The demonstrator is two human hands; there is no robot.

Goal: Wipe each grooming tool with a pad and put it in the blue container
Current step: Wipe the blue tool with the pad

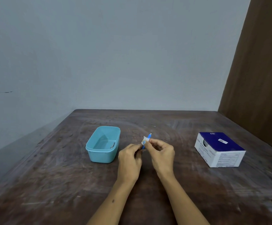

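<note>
A small blue grooming tool [149, 136] with a pale tip points up and away above the middle of the table. My left hand [129, 161] grips its lower end. My right hand [162, 155] pinches a white pad [145, 140] wrapped round the tool's shaft. The light blue container [91, 147] stands open to the left of my hands, with a small metal tool [112, 145] lying inside against its right wall.
A blue and white cardboard box [219, 149] sits at the right of the dark wooden table [50, 184]. A grey wall stands behind the table and a brown panel rises at the far right.
</note>
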